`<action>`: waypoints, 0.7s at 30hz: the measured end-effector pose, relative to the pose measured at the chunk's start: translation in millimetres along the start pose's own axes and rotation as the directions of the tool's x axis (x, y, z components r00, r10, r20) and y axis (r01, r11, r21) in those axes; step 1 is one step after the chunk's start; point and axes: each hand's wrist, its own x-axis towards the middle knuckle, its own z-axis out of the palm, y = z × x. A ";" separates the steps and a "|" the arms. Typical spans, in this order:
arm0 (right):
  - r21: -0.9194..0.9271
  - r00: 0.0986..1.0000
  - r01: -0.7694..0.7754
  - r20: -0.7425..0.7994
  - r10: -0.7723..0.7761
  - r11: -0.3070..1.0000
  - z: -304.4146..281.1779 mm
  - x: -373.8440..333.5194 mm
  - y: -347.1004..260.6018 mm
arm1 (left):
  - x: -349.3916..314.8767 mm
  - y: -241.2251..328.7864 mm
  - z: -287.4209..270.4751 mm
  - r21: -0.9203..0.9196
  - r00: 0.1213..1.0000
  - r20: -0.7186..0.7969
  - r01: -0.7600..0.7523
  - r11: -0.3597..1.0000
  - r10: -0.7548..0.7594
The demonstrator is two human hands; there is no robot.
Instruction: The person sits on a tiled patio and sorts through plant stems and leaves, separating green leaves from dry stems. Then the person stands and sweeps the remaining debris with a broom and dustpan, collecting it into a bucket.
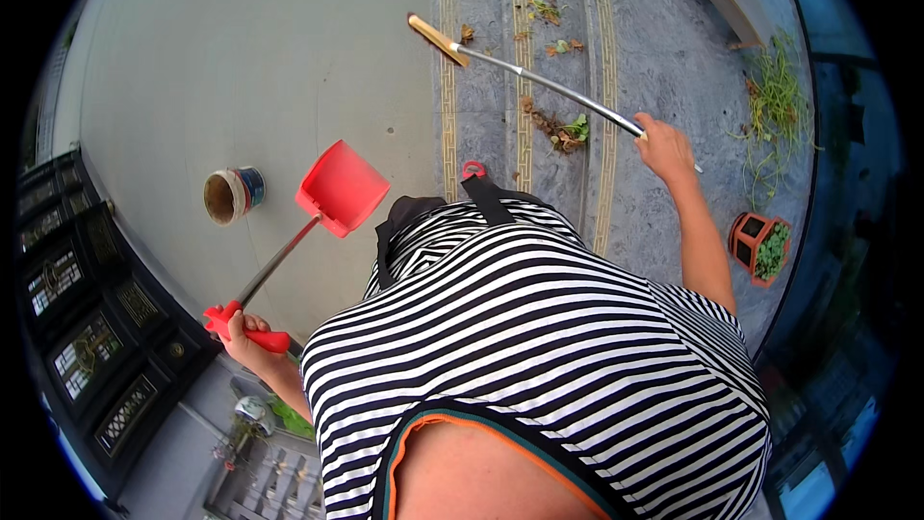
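Note:
My left hand (249,336) is wrapped round the red grip of a long-handled dustpan (348,183). The red pan hangs out in front of me to the left, on a metal shaft. In my right hand (666,149) is the metal handle of a broom (558,87). Its narrow yellowish head lies at the lower edge of the patterned steps, beside a few dry leaves (468,34). A larger pile of brown and green leaves (560,130) rests on the steps between the broom handle and my body.
A bucket (234,195) stands on the pale concrete left of the dustpan. More leaf scraps (549,12) are strewn up the steps (599,58). To the right are a potted plant (760,248), trailing greenery (775,106) and a bench-like block (727,0) near dark glass. Dark ornate doors (91,318) are at far left.

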 end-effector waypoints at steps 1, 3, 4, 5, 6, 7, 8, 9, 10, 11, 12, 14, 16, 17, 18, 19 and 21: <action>0.029 0.997 -0.061 -0.038 0.062 0.998 -1.8 -9.4 1.4 | 7.9 2.1 12.7 0.002 1.000 0.031 -0.005 1.000 0.005; 0.096 0.975 -0.183 -0.107 0.193 0.978 0.3 -28.2 -1.3 | 23.6 6.4 41.3 -0.013 0.994 0.111 -0.024 1.000 0.026; 0.086 0.962 -0.214 -0.152 0.225 0.973 1.9 -32.2 -5.8 | 31.7 6.4 48.0 -0.029 0.989 0.145 -0.028 0.999 0.031; 0.076 0.946 -0.248 -0.196 0.258 0.966 2.2 -34.3 -12.0 | 41.7 5.1 55.4 -0.045 0.983 0.180 -0.028 0.999 0.036; 0.064 0.928 -0.279 -0.240 0.286 0.958 2.5 -35.9 -16.9 | 51.2 5.4 62.5 -0.062 0.977 0.211 -0.027 0.998 0.040; -0.013 0.922 -0.301 -0.258 0.287 0.954 8.4 -36.0 -17.0 | 48.6 10.3 79.7 -0.078 0.976 0.209 -0.040 0.996 0.056; -0.092 0.919 -0.320 -0.272 0.285 0.943 19.0 -28.1 -15.9 | 53.1 12.0 87.8 -0.084 0.970 0.235 -0.037 0.996 0.056; -0.171 0.917 -0.336 -0.283 0.281 0.926 28.4 -20.0 -16.2 | 59.4 13.7 93.8 -0.092 0.964 0.258 -0.033 0.995 0.056; -0.200 0.909 -0.347 -0.313 0.276 0.917 36.0 -14.8 -20.1 | 61.6 15.0 97.6 -0.096 0.959 0.277 -0.029 0.995 0.055; -0.227 0.900 -0.358 -0.342 0.271 0.906 43.5 -3.0 -31.9 | 70.4 16.2 103.2 -0.106 0.955 0.289 -0.033 0.994 0.063; -0.254 0.891 -0.370 -0.370 0.264 0.894 51.5 7.3 -41.4 | 79.1 17.1 107.7 -0.126 0.951 0.307 -0.009 0.992 0.047; -0.265 0.877 -0.440 -0.333 0.346 0.858 74.6 29.2 -55.9 | 106.4 14.3 117.0 -0.163 0.939 0.343 0.043 0.986 0.015; -0.242 0.854 -0.510 -0.263 0.450 0.826 97.3 44.8 -78.3 | 140.6 6.0 119.7 -0.194 0.926 0.377 0.063 0.979 0.015; -0.213 0.841 -0.537 -0.204 0.501 0.816 110.1 49.1 -90.8 | 151.8 3.1 120.1 -0.208 0.912 0.410 0.069 0.976 0.023; -0.185 0.825 -0.565 -0.144 0.546 0.804 119.4 52.3 -102.1 | 165.3 0.4 119.7 -0.222 0.897 0.441 0.075 0.972 0.032; -0.170 0.799 -0.601 -0.115 0.590 0.781 123.3 55.4 -120.9 | 183.4 -5.1 118.4 -0.265 0.895 0.444 0.082 0.961 0.046; -0.121 0.768 -0.640 -0.062 0.638 0.759 141.6 68.5 -153.7 | 232.5 -19.9 118.5 -0.219 0.893 0.450 0.088 0.972 0.021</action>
